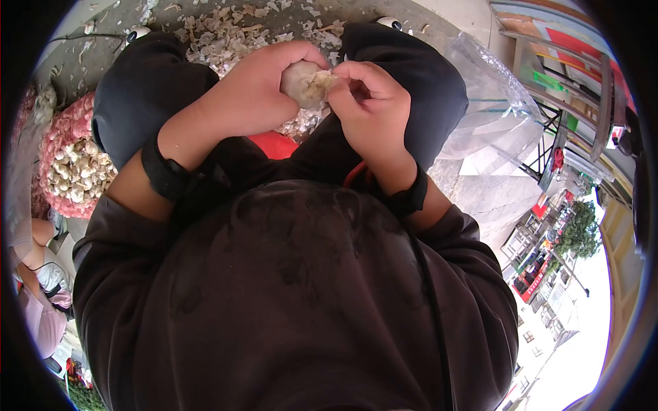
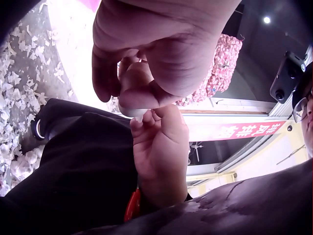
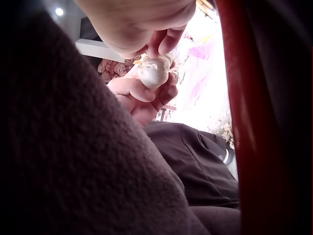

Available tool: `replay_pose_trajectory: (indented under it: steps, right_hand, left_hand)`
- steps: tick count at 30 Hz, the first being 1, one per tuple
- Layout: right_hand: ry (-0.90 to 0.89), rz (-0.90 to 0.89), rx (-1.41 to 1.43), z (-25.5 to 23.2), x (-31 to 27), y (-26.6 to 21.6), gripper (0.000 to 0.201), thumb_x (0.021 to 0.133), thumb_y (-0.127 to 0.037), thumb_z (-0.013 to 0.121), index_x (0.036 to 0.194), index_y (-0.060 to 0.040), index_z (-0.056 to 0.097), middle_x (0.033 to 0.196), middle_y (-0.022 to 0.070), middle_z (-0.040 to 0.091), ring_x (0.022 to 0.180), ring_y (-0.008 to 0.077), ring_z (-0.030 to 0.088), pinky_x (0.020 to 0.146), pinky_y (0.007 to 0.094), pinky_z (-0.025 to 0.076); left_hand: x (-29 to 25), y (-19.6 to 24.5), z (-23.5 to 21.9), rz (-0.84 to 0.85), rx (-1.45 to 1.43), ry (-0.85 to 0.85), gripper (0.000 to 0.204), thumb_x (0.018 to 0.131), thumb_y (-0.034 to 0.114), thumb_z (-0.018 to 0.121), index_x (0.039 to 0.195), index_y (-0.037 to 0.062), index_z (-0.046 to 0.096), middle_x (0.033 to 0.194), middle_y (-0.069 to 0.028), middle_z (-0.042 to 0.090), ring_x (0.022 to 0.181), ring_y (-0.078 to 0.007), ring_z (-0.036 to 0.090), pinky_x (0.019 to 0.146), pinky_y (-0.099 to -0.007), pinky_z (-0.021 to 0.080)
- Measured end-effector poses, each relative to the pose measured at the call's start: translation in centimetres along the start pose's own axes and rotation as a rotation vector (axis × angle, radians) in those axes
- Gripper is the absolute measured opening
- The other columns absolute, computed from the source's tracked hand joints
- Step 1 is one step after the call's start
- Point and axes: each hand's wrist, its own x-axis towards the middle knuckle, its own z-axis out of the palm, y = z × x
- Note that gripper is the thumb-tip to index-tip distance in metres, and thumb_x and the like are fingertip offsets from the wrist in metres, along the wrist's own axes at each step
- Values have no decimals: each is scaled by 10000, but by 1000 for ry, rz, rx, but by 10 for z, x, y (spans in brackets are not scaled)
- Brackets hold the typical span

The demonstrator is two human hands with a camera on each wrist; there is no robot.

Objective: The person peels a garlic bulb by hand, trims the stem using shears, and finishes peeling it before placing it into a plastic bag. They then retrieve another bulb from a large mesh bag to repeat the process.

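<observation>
A whole garlic bulb [image 1: 299, 83] with pale papery skin is held above the lap, between the knees. My left hand [image 1: 250, 89] grips it from the left, fingers and thumb curled round it. From the right, my right hand [image 1: 373, 103] pinches loose skin [image 1: 322, 80] at the bulb's side between thumb and fingertips. In the right wrist view the bulb [image 3: 154, 73] looks white and smooth, with a ragged yellowish tuft near the right fingertips. Most of the bulb [image 2: 128, 110] is hidden behind the left fingers in the left wrist view.
Garlic peelings [image 1: 219, 38] litter the floor in front. A pink mesh sack of garlic bulbs [image 1: 82, 171] stands at the left. At the right is a clear plastic bag [image 1: 490, 103]. Something red [image 1: 274, 145] lies between the thighs. Another person [image 1: 48, 274] sits at far left.
</observation>
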Motion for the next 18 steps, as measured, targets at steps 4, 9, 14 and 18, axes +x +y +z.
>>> replay_pose_trajectory:
  steps: [4, 9, 14, 18]
  right_hand:
    - [47, 49, 66, 0, -2, 4, 84, 782, 46, 651, 857, 12, 666, 768, 22, 619, 605, 39, 542, 523, 190, 427]
    - [74, 165, 133, -2, -2, 2, 75, 847, 16, 638, 920, 32, 648, 790, 16, 630, 626, 36, 542, 561, 183, 430]
    - [3, 147, 227, 3, -1, 0, 213, 866, -27, 653, 1062, 44, 608, 879, 64, 643, 704, 78, 601, 625, 215, 507]
    - [-100, -63, 111, 2, 4, -6, 320, 843, -79, 694, 1144, -10, 611, 1034, 161, 606, 790, 198, 649, 692, 270, 547]
  left_hand:
    - [-2, 1, -2, -59, -115, -33, 545, 611, -160, 468, 1115, 22, 569, 953, -24, 581, 885, -105, 547, 748, -232, 446]
    - [-2, 6, -7, -149, -275, -70, 601, 588, -188, 438, 1137, 23, 562, 994, -13, 571, 915, -93, 547, 770, -222, 445]
    - [-2, 6, -11, -138, -374, 10, 634, 585, -196, 418, 1164, 24, 554, 1038, -14, 565, 958, -98, 556, 804, -223, 449]
    - [-1, -1, -5, -34, -229, 52, 618, 602, -193, 417, 1166, 21, 548, 1048, -18, 566, 981, -109, 551, 831, -224, 443]
